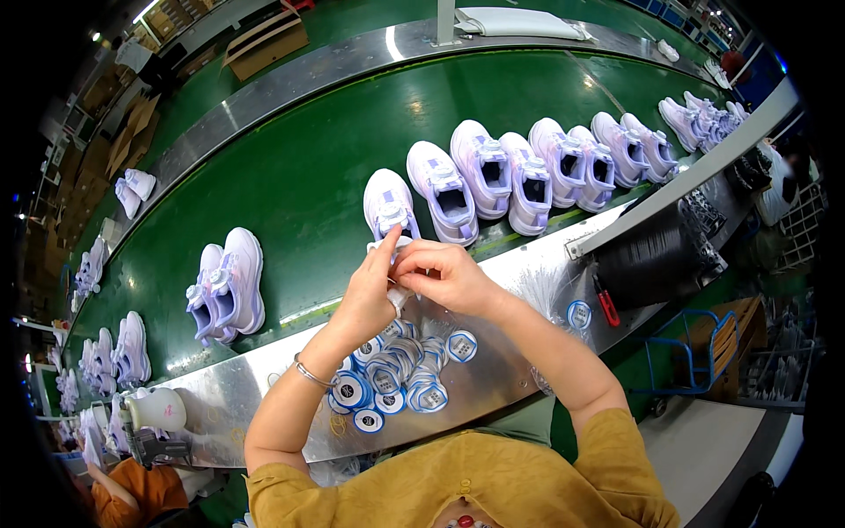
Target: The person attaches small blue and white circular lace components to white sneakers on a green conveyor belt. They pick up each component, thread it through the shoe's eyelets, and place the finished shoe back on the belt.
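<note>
My left hand [373, 287] and right hand [447, 276] meet at the steel bench's far edge, fingertips together. A small white piece [401, 299] shows between and below them; its kind is partly hidden by the fingers. The right hand's thumb and fingers are pinched. On the left hand, the index finger stretches toward a white and lilac sneaker [387, 195] that stands on the green conveyor just beyond. The near part of that sneaker is covered by my hands. Close below lies a heap of round blue-rimmed tags [387, 374].
White and lilac sneakers stand in a row [528, 176] to the right along the green belt [308, 176], and a pair [227, 286] stands left. Red-handled cutters [606, 301] lie near a slanted metal bar [695, 167]. A tape-dispenser-like tool [158, 427] sits left, near a person in orange [141, 493].
</note>
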### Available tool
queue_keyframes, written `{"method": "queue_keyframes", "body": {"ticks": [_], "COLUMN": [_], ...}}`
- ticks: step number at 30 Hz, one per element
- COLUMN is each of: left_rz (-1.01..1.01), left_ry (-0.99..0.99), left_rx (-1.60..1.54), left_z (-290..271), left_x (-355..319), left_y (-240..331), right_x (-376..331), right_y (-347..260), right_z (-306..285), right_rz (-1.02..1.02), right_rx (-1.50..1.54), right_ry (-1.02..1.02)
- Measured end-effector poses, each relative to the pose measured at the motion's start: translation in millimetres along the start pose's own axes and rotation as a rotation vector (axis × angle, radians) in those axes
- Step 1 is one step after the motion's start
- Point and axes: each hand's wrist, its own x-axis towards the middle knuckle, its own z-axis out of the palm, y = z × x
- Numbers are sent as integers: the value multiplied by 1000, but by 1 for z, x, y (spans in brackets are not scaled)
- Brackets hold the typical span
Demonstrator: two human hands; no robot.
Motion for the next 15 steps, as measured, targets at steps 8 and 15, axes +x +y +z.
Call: {"method": "queue_keyframes", "body": {"ticks": [8, 15], "left_rz": [-282, -229], "left_ry": [-17, 83], "left_rx": [-440, -359], "left_z": [-1, 1], "left_x": [-7, -6], "left_y": [-11, -4], "right_x": [-9, -15], "right_y": [15, 20], "right_z": [-9, -12], "right_rz": [230, 194], "right_rx": [331, 254], "right_ry": [194, 230]}}
